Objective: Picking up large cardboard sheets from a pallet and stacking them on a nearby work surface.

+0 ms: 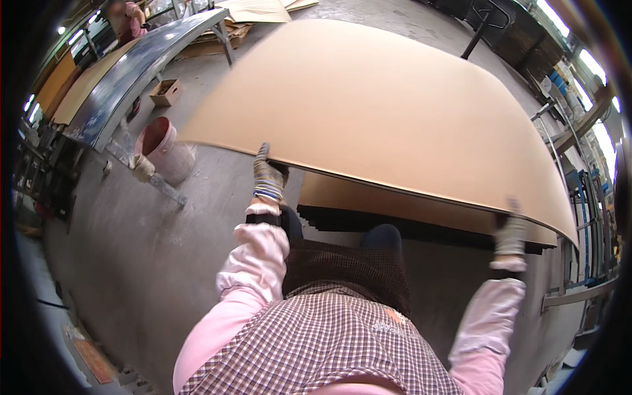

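A large thin tan board [375, 112] is lifted off the floor, filling the upper middle of the view. My left hand [268, 176], in a striped knit glove, grips its near edge toward the left. My right hand [510, 230], also gloved, grips the same edge near the right corner. Under the board lies a low stack of similar tan sheets [368, 201] on a dark base. Pink sleeves and a checked apron fill the lower part of the view.
A white bucket with red inside [164, 150] stands on the concrete floor at left, beside a long dark machine table [131, 72]. A small cardboard box [166, 92] sits near it. Another person is at the far upper left. Metal racks line the right side.
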The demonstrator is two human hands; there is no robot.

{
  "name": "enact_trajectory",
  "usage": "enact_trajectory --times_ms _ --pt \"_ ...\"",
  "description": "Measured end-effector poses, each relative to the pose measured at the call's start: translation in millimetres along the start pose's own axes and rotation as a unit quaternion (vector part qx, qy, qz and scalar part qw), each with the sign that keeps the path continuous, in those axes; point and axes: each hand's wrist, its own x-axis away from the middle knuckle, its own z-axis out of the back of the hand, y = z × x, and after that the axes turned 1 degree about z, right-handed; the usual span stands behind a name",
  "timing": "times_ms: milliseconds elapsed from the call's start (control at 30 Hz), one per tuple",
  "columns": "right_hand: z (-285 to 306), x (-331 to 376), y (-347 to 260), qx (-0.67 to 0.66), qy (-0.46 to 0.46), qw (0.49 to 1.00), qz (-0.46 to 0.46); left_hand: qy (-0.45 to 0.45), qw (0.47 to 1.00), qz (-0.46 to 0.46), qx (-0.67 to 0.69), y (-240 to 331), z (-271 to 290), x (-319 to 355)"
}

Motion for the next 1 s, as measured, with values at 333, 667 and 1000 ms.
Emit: enact_trajectory --times_ms 333,667,1000 --pt "-213 39 43 -0.552 -0.015 0.7 -0.453 0.12 0.986 0.116 0.016 -113 151 -69" --pt "-265 82 165 -0.299 0.003 0.651 -0.698 0.239 0.686 0.102 -0.68 -86 321 -146" --pt "-242 75 72 -0.178 0.031 0.779 -0.6 0.201 0.822 0.021 -0.532 -96 273 -125"
